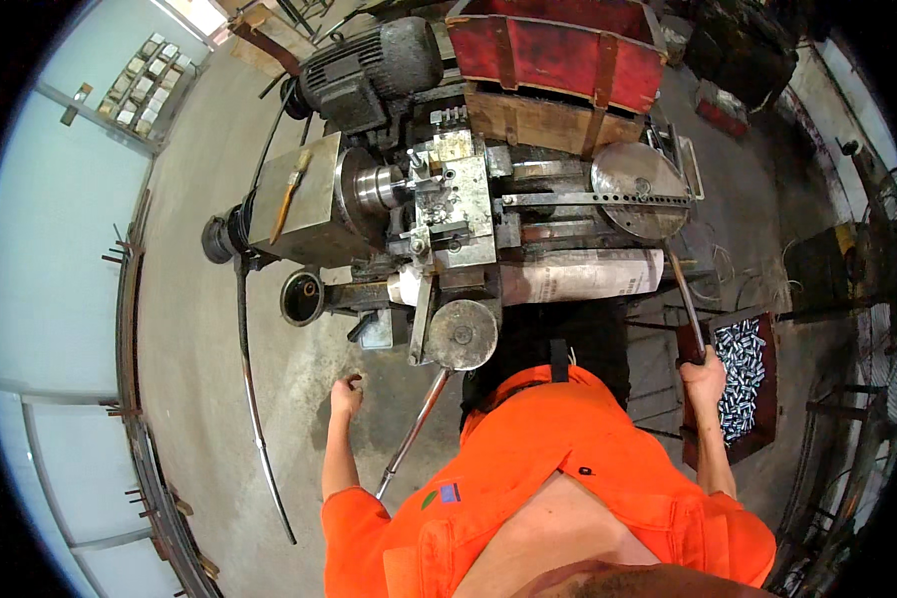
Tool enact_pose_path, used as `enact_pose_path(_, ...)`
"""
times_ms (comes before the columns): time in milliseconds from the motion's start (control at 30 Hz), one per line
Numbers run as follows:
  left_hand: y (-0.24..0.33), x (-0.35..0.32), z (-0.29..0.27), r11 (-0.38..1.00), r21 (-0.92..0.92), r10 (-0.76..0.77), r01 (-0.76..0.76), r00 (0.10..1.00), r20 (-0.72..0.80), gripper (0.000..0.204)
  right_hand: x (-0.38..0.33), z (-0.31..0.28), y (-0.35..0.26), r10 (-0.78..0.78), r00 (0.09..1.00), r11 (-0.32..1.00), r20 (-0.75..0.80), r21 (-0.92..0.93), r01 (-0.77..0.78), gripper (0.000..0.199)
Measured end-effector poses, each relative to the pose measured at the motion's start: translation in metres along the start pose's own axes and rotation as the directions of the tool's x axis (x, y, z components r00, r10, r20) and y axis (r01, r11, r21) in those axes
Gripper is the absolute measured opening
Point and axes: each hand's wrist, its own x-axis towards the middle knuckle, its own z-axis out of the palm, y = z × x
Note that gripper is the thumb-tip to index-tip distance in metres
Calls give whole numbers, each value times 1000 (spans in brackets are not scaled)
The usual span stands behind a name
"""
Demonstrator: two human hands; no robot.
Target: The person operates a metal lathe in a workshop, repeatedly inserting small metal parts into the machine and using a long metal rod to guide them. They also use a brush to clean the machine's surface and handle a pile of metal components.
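Note:
My right hand (706,379) is wrapped round a long metal lever (686,297), which runs down from a round steel disc (640,189) at the right end of the lathe. My left hand (346,395) is in the air left of the lower disc (462,335), its fingers curled toward the thumb. Whatever small thing they may hold is too small to make out. Ahead, the lathe's chuck (377,186) faces a tool slide (456,199) with clamps and bolts. A flat bar with a row of holes (598,199) links the slide to the right disc.
A metal bin of short shiny cylindrical parts (741,379) stands beside my right arm. A brush (291,196) lies on the headstock (309,224). Behind are a motor (369,75) and a red box (558,50). A second lever (414,429) slants down near my left arm.

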Motion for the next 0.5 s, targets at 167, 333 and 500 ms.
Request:
enact_pose_path(167, -15, 10, 13, 997, -78, -13, 17, 999, 47, 36, -6, -4, -8, -24, 1000, 996, 5, 92, 24, 29)
enact_pose_path(333, -29, 16, 11, 990, -118, -47, 72, 978, 204, 33, 11, 1, 10, -173, 975, 983, -142, -81, 163, 27)
enact_pose_path(500, -15, 53, -8, 997, 42, 68, -70, 996, 51, 34, 118, -14, 66, -239, 964, 860, -119, -488, 153, 25)
